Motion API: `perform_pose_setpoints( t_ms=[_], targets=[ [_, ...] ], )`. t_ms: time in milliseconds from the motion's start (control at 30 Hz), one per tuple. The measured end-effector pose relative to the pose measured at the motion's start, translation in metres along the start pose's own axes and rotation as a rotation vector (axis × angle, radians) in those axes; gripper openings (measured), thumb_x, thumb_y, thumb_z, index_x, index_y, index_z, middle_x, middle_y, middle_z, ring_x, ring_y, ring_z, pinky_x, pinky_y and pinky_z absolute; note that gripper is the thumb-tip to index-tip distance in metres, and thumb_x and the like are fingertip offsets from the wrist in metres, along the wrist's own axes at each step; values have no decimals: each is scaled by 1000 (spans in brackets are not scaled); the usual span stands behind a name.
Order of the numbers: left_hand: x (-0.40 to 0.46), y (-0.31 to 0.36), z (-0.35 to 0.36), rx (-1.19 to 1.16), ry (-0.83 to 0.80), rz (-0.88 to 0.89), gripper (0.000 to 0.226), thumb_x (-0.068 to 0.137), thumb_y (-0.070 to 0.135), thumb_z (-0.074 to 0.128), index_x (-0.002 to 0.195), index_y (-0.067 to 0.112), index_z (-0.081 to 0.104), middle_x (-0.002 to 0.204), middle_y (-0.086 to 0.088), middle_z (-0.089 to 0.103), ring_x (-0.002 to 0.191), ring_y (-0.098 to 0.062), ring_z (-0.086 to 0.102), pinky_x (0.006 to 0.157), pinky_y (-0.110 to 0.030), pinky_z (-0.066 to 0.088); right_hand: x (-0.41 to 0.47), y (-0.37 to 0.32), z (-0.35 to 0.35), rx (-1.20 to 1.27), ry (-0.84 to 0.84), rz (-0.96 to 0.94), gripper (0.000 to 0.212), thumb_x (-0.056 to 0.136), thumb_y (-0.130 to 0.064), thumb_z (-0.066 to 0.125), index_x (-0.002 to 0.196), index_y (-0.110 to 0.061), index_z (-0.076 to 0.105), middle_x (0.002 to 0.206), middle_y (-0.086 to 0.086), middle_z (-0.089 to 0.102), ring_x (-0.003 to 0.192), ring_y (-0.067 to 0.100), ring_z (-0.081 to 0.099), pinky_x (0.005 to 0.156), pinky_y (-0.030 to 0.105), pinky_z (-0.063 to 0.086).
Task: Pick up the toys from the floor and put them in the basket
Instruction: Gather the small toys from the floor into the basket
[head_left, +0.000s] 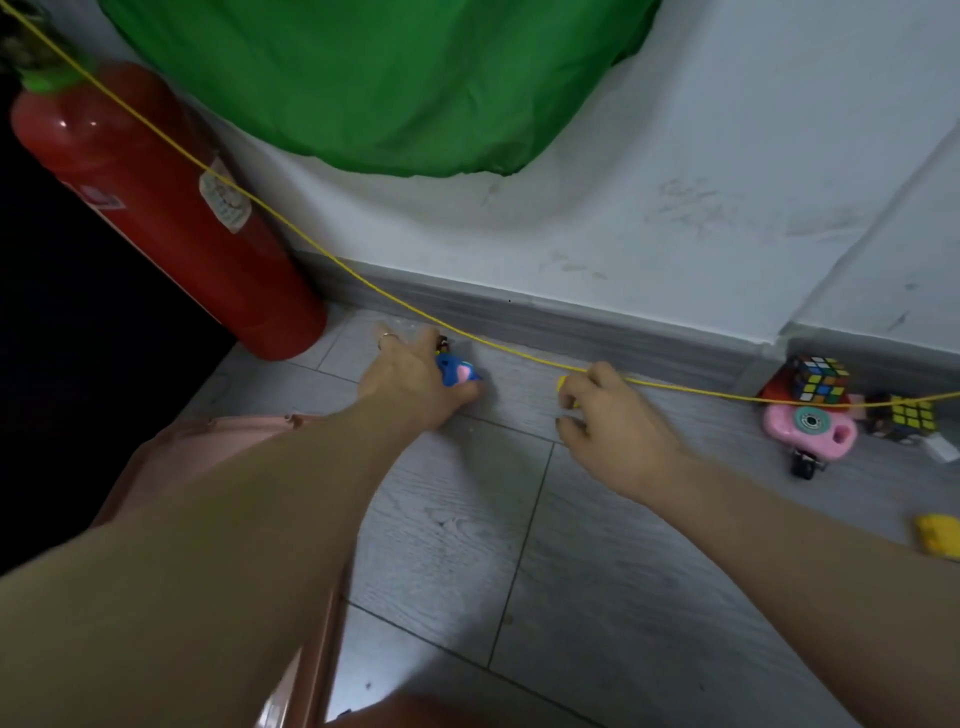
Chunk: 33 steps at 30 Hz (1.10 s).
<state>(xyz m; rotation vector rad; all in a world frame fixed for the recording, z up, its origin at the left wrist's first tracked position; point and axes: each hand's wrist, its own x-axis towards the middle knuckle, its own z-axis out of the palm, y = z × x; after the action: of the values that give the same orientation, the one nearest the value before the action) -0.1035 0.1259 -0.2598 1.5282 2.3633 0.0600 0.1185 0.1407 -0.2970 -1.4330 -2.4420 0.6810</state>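
The head camera looks down at a grey floor (447, 525) by a white wall. Take the red fire extinguisher (156, 208) in the corner as the marker. Just beside its bottom end, toward the middle of the floor, the left hand (410, 384) has its fingers curled round a small blue and pink toy (457, 371), which sits on the floor or only just off it; I cannot tell which. A bit farther from the extinguisher, the right hand (608, 421) has its fingers bent in and pinches a small yellow toy (566, 389); most of that toy is hidden, so I cannot say what it is. A thin yellow string (311, 244) runs from above the extinguisher and crosses over the right hand. Well away from the extinguisher, on the far side of the right hand, more toys wait: two colour cubes (821, 379), a pink camera toy (810, 426) and a yellow block (935, 535). The right hand is much nearer to these. Something pink (218, 447) lies under the left arm, on the near side of the extinguisher. It may be the basket, but I cannot be sure. If it is, both toys must come back toward the person, and the left hand has the shorter way to go.
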Motion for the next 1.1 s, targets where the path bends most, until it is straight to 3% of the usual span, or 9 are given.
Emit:
perform_pose_setpoints(
  t_ms=[100,233,433,633,700,800,867,1000,1100],
  targets=[
    [17,-2,-1,8,-97,72,69,70,65,72,115,17,52,137,-25,35,112,-33,54,95,-35,47,-10,0,-3,13,29,5,21,88,-28,63,83,-18,46,94,11,54,87,34,58,73,39,46],
    [24,14,-3,104,-124,249,64,75,61,71,116,15,52,122,-11,48,110,-29,54,93,-36,47,-24,5,-9,-38,-1,111,31,90,-41,60,79,-17,43,86,15,64,85,34,60,64,35,36],
    [-4,45,13,190,-261,315,62,71,70,67,100,25,36,107,-9,52,95,-28,53,82,-35,46,-61,22,-31,200,-12,311,19,90,-32,60,87,-14,53,78,6,62,80,30,59,70,34,45],
    [-41,54,25,59,-365,288,71,64,72,73,104,22,42,104,-3,57,85,-20,56,68,-31,42,-102,58,-66,308,-14,591,23,93,-31,51,77,-15,54,65,7,61,58,25,54,60,28,43],
    [-48,50,26,11,-333,206,81,61,72,76,111,17,42,105,-4,59,91,-22,60,69,-31,44,-112,65,-78,311,1,644,21,92,-30,52,77,-15,52,64,8,62,55,24,55,56,28,41],
    [-45,32,21,-37,-269,35,101,66,61,80,136,5,32,122,-15,57,110,-29,58,75,-29,43,-118,67,-86,333,10,650,19,93,-24,51,77,-15,51,63,7,62,47,19,56,45,23,36],
    [-41,14,13,-29,-225,-10,103,68,59,80,139,4,31,127,-18,53,114,-31,55,79,-29,44,-116,60,-85,360,-14,630,19,94,-21,50,76,-13,52,62,8,60,45,19,55,37,19,33],
    [-25,-4,8,-39,-190,17,111,65,55,83,144,11,21,124,-24,50,111,-35,58,82,-33,49,-110,51,-70,411,-76,577,20,96,-19,50,78,-11,54,55,4,55,40,16,53,34,17,33],
    [-11,6,9,-114,-256,-10,130,66,50,85,156,18,-3,123,-14,53,83,-29,66,58,-26,50,-110,54,-64,372,-90,535,19,95,-19,50,77,-14,56,53,-2,54,40,10,49,36,16,33]
  ],
)
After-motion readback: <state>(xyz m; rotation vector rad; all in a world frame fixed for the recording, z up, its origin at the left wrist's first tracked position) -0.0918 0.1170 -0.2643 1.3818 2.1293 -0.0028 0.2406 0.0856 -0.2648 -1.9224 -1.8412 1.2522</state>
